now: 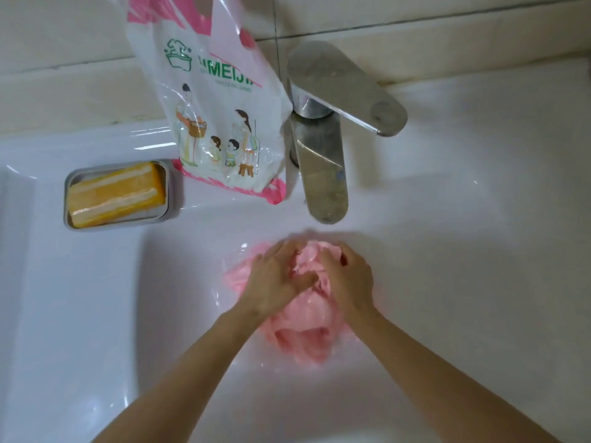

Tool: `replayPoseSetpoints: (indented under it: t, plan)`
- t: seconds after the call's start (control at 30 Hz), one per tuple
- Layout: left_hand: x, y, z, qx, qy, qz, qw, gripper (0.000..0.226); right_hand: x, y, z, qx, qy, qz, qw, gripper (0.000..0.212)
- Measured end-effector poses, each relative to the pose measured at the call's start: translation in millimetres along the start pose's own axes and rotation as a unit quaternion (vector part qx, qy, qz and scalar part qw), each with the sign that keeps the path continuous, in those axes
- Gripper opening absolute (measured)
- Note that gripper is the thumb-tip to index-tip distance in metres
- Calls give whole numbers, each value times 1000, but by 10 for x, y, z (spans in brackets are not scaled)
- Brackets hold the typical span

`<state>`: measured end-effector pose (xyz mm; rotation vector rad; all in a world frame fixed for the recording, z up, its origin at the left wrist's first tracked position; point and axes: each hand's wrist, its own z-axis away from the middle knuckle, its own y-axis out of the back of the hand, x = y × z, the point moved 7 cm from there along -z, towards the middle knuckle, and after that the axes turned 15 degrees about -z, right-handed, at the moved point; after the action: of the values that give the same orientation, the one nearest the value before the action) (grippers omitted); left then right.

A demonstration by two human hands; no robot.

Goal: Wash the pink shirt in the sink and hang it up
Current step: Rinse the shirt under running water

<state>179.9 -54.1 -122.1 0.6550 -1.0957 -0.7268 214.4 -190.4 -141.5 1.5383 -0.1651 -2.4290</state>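
The pink shirt (pixel 303 330) lies bunched and wet in the bowl of the white sink (pixel 447 282), just below the spout. My left hand (pixel 275 282) grips a fold of the shirt on its left side, thumb pressed into the cloth. My right hand (pixel 350 279) grips the cloth on the right, fingers curled into it. Both hands sit close together over the top of the bundle and hide its upper part.
A steel faucet (pixel 323 161) with a lever handle stands at the sink's back rim. A printed plastic detergent bag (pixel 220 123) leans against the tiled wall to its left. An orange soap bar (pixel 115 195) lies in a grey dish (pixel 172 190) on the left ledge.
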Motion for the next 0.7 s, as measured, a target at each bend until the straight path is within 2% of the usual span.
replayPoseSetpoints:
  t: [0.07,0.1,0.17,0.2,0.23,0.27,0.3,0.33,0.37,0.47,0.57,0.7]
  plan:
    - [49,101,256,-8,4,173,985,53,-181,107,205,-42,33,-68,996,13]
    - [35,159,375,14,32,252,967,54,-221,151,298,-60,45,-91,993,19]
    - [-172,207,499,88,163,324,928,56,-229,215,429,-67,52,-77,993,30]
    - [-301,173,534,114,239,290,920,59,-191,237,459,-52,57,-36,996,36]
    - [-387,122,550,117,285,194,931,60,-171,262,481,-22,76,33,996,44]
    - [-384,82,559,109,278,53,953,59,-143,262,493,2,109,122,987,50]
    - [-330,35,565,116,227,-80,964,57,-93,219,492,11,143,204,968,54]
    - [-255,-24,578,137,166,-175,961,56,-16,144,478,-1,160,262,952,56]
    - [-199,-79,600,154,125,-223,954,53,90,63,459,-19,153,299,942,56]
    - [-164,-249,631,198,82,-212,954,40,251,-92,440,-39,119,321,939,53]
    - [-152,-428,630,209,71,-178,959,37,221,-165,453,-32,201,336,920,42]
    - [-160,-534,574,219,62,-222,948,33,231,-220,369,-23,284,364,886,30]
